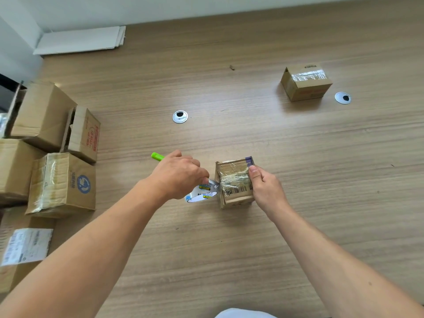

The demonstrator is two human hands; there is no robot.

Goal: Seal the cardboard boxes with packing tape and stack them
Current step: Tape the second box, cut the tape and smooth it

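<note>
Sealing under way: right hand grips the box, left hand pinches the tape roll just left of it, strip stuck on top. One taped box lies far behind-right; a pile well left, some open, likely waits; no stack yet

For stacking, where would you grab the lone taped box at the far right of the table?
Probably by two opposite side walls, coming down from above. The taped box sits flat, its flaps are taped shut so the top offers no edge to pinch, and bare table lies on every side of it.
</note>
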